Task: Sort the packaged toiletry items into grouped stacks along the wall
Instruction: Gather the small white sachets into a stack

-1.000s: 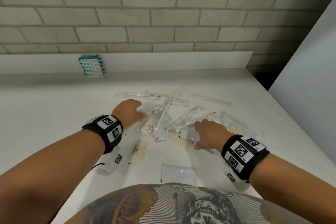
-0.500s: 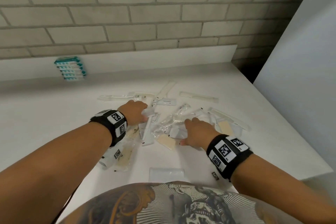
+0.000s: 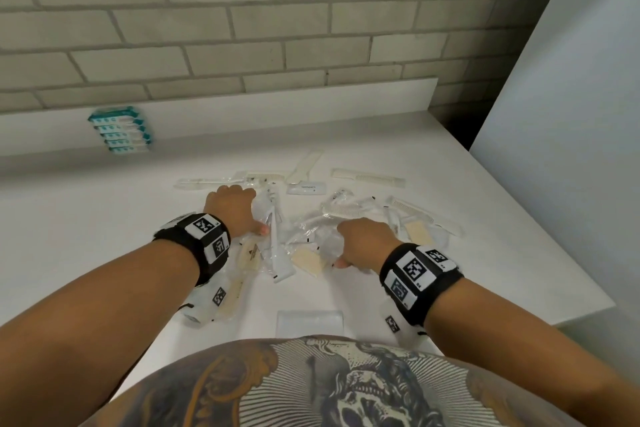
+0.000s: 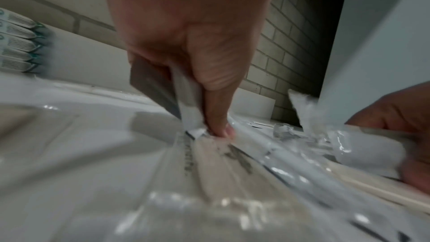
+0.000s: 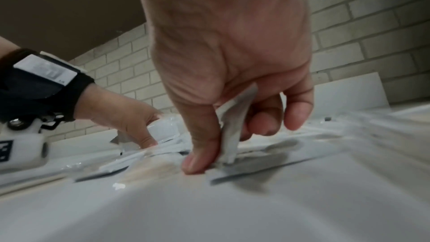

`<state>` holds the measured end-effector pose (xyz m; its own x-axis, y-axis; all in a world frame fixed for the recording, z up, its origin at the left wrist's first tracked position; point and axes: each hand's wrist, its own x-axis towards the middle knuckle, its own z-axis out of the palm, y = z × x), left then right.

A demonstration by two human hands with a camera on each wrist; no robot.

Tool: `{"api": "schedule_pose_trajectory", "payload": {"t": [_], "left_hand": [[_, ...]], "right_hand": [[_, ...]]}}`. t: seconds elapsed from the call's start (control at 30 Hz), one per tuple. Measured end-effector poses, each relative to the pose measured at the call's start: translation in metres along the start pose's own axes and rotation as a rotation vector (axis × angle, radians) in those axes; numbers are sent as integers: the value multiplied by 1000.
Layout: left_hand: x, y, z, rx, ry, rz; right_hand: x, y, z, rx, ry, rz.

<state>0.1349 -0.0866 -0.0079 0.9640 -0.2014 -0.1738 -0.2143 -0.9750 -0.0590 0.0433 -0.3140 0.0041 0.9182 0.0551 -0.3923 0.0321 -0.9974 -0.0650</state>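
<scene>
A loose pile of clear-wrapped toiletries lies mid-counter: combs (image 3: 367,177), a toothpaste tube (image 3: 306,188), soap bars (image 3: 310,260) and a long white wrapped item (image 3: 277,250). A stack of teal-and-white boxes (image 3: 121,130) leans on the white backsplash at the left. My left hand (image 3: 235,215) is at the pile's left side; in the left wrist view the left hand (image 4: 209,87) pinches a flat packet (image 4: 186,102) between thumb and fingers. My right hand (image 3: 367,246) is at the pile's near right, and the right hand (image 5: 232,143) pinches a flat white packet (image 5: 235,117) standing on edge.
The white counter (image 3: 86,218) ends at a right edge (image 3: 588,308) beside a tall white panel (image 3: 571,114), with a dark gap (image 3: 462,123) in the corner. A flat clear packet (image 3: 310,321) lies alone near my body. Brick wall (image 3: 311,28) behind.
Both hands stayed on the pile, shifting slightly toward me; each now has thumb and fingers closed on a packet. The head view turned a little.
</scene>
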Motion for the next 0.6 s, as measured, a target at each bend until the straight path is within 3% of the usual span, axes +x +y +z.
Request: {"api": "schedule_pose_trajectory", "payload": {"t": [0.13,0.33,0.47,0.6], "left_hand": [[-13,-5,-2,-113,87,-8],[-30,-17,-3,-415,136,-88],[-34,-27,-10,-538,154,-139],[-44,-33,-24,-715,146,-179]], "right_hand": [[-18,9,-18,186,13,-30],[-56,-21,-7,139,-262,-394],[-63,-45,22,-154,-190,-519],[-63,-49,27,-117,-80,-545]]}}
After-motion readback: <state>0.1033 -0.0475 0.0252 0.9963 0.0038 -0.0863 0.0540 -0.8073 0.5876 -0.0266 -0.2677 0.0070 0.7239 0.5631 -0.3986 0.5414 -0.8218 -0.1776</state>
